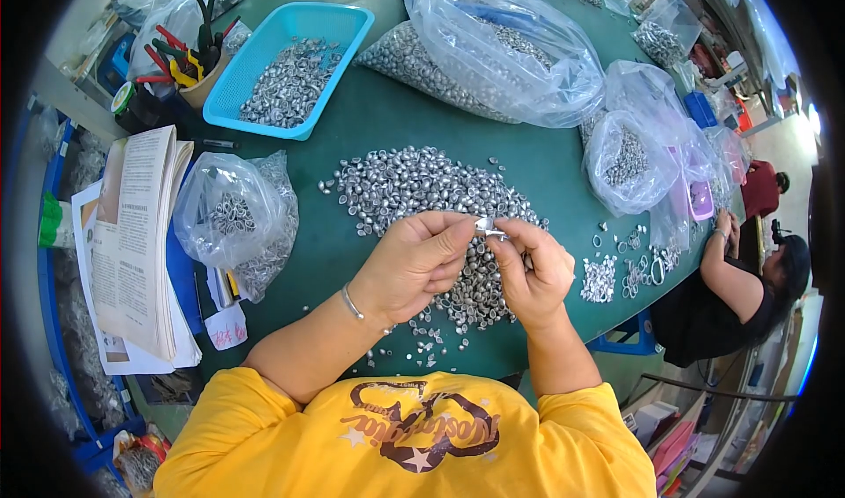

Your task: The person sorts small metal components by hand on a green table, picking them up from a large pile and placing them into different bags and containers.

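Note:
Over a big heap of small silver dome-shaped metal pieces (422, 181), my two hands meet at the fingertips. My left hand (418, 265), with a silver bangle at its wrist, pinches a small shiny metal piece (483, 224) between thumb and forefinger. From the other side my right hand (535, 273) is closed, its thumb and forefinger pressed on the same bright metal. The fingers cover much of it, so its exact kind is hard to make out. More loose pieces lie scattered below the hands, near the table's front edge.
A blue basket (304, 132) of metal pieces stands at the back left, beside a pot of pliers (207, 88). Bulging plastic bags (519, 58) of pieces lie behind the heap. Papers (136, 243) sit left. At right, a co-worker (748, 295) sits by small piles.

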The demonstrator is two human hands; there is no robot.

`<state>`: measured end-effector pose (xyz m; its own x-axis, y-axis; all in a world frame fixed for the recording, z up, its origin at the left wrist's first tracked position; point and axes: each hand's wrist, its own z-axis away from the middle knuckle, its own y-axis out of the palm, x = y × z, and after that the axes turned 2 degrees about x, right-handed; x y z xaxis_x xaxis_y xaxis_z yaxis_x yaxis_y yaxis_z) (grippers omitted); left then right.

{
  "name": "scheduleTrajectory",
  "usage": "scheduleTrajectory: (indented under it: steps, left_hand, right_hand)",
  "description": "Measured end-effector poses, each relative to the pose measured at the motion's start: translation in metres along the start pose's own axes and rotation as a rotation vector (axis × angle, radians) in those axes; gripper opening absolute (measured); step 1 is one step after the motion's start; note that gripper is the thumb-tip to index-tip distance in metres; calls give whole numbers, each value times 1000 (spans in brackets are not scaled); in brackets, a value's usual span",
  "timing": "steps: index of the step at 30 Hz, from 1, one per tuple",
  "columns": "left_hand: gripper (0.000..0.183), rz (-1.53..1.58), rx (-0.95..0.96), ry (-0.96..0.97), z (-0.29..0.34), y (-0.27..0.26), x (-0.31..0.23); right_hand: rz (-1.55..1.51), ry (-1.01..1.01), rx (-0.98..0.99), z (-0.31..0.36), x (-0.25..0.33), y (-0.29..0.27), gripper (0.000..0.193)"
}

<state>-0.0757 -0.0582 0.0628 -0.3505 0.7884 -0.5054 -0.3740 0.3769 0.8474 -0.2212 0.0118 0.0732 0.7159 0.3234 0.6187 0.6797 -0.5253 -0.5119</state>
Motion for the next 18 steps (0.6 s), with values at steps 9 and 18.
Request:
scheduleTrajectory:
  steps: [9,18]
  left_hand:
    - [17,-1,-62,54,1,4,2]
    - [19,-242,-158,126,0,8,2]
  right_hand:
    - [-21,1,-31,1,-2,0,21]
    - [14,-23,-36,2,-4,2,14]
